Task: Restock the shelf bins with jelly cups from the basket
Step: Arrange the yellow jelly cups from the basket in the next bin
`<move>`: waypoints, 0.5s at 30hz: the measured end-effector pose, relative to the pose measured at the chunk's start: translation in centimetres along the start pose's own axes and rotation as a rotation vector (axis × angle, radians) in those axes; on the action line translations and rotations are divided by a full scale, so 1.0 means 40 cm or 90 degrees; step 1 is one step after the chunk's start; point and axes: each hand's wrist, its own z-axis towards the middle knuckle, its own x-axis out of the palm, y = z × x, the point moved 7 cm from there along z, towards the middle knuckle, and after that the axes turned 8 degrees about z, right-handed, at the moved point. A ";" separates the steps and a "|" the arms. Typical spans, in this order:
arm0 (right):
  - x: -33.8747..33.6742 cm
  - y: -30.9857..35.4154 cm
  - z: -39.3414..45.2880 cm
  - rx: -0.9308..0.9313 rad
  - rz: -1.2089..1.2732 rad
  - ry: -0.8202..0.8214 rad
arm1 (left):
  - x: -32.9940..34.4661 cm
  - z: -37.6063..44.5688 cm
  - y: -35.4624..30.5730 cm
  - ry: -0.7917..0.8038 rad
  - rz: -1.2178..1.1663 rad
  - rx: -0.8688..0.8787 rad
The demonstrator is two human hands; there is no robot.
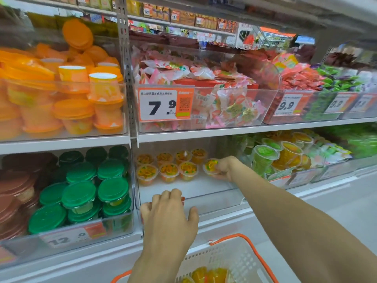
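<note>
While right hand grips jelly cup, left hand on bin front

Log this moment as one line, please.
right hand: placing jelly cup in bin | left hand: on bin front | basket: cups remain

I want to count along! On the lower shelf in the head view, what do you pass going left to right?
Brown-lidded cups → green-lidded cups → orange jelly cups → right hand holding a jelly cup → green and yellow cups.
</note>
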 end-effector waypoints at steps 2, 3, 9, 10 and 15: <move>0.018 -0.026 0.044 0.035 0.033 -0.018 | 0.005 0.009 -0.003 0.016 -0.001 0.000; 0.025 -0.034 0.062 0.043 0.058 -0.027 | 0.009 0.014 -0.004 0.025 -0.001 0.000; 0.070 -0.041 0.076 0.060 0.096 -0.040 | 0.014 0.027 -0.005 0.025 0.003 -0.001; 0.070 -0.043 0.076 0.063 0.102 -0.043 | 0.016 0.027 -0.005 0.025 0.007 0.003; 0.060 -0.037 0.050 0.023 0.113 -0.026 | 0.019 0.016 -0.009 0.022 -0.024 0.041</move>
